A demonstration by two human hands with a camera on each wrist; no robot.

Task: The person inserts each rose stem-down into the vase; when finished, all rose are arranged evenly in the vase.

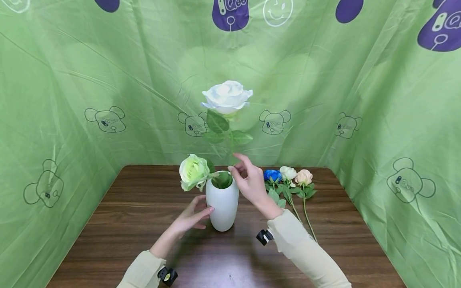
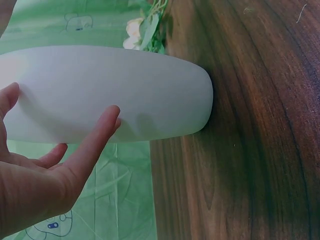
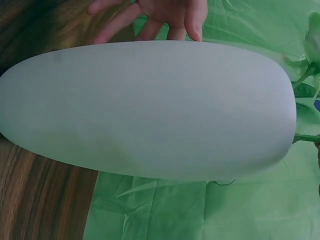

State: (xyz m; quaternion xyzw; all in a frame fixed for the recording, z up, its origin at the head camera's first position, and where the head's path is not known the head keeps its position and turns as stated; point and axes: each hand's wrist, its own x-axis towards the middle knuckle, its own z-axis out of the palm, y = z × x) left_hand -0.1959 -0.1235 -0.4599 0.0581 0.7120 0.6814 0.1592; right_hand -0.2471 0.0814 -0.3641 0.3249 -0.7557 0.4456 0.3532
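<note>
A white vase [image 1: 223, 208] stands upright on the wooden table. My left hand [image 1: 192, 219] rests against its left side, fingers fairly straight; the left wrist view shows the fingertips [image 2: 111, 116] at the vase wall. Above the vase rises a tall white rose [image 1: 227, 97] with green leaves. My right hand [image 1: 249, 181] pinches its stem between thumb and forefinger beside the vase mouth. In the right wrist view the stem [image 3: 306, 138] runs into the mouth. A pale green rose [image 1: 194, 172] leans out over the vase's left rim. The stems' lower ends are hidden inside.
Right of the vase lie a blue rose [image 1: 272, 175], a cream rose [image 1: 288, 173] and a peach rose [image 1: 303, 177], their stems pointing toward the front. Green printed cloth [image 1: 155, 80] encloses the table's back and sides. Both wrists carry a small black camera.
</note>
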